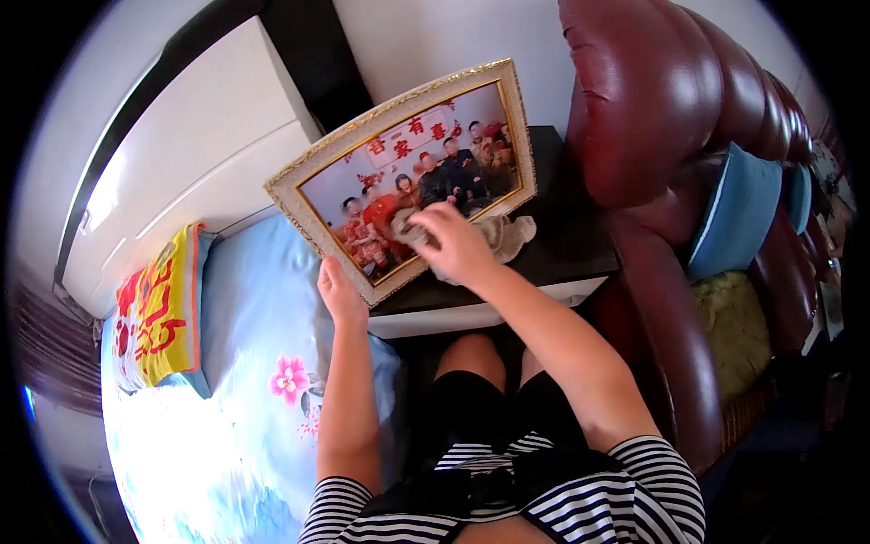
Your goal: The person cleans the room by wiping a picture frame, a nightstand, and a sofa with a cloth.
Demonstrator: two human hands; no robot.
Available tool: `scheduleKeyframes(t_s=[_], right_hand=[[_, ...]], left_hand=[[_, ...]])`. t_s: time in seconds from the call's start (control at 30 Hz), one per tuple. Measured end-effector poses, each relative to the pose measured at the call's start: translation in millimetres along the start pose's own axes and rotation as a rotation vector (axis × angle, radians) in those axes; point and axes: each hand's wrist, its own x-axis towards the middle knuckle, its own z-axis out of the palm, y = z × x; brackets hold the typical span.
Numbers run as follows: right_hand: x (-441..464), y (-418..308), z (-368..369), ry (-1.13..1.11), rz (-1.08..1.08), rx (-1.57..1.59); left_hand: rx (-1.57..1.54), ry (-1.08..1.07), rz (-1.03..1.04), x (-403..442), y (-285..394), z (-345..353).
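A large framed group photo, with an ornate cream and gold frame, stands tilted on a dark-topped cabinet. Chinese characters in red show at the top of the picture. Its lower left corner is gripped by my left hand. In my right hand is a greyish-beige cloth, bunched at the fingers and pressed against the lower middle of the picture. The rest of the cloth hangs past the hand to the right, over the frame's lower edge. Part of the frame's bottom rail is hidden behind this hand.
The dark cabinet top extends right of the frame. To the left lies a bed with a light blue floral sheet, a yellow and red pillow and a white headboard. A maroon leather sofa with a blue cushion stands right.
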Motion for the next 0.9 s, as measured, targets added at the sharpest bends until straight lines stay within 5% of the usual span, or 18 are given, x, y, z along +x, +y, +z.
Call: scheduleKeyframes(t_s=[0.07,0.23,0.3,0.43,0.6,0.73,0.9], right_hand=[[3.9,17.2,-11.1,0.177,-0.036,0.042],[12.8,51.1,-75.5,0.538,0.674,0.640],[11.0,70.8,-100.9,0.531,0.721,0.883],[13.6,80.2,-118.0,0.511,0.674,0.786],[22.5,78.0,-115.2,0.461,0.592,0.518],[26.0,81.3,-108.7,0.377,0.577,0.427],[10.2,111.7,-91.4,0.545,0.486,0.096]], left_hand=[[0.014,-0.016,-0.017,0.0,3.4,-2.8],[0.005,-0.125,0.043,11.3,12.5,-13.6],[-0.008,-0.164,0.093,21.5,33.3,-7.6],[0.140,-0.050,0.173,53.2,85.2,26.9],[0.077,-0.207,0.097,61.1,128.9,64.7],[0.135,-0.134,0.100,74.7,122.8,66.2],[0.282,-0.039,0.217,86.4,114.2,60.9]])
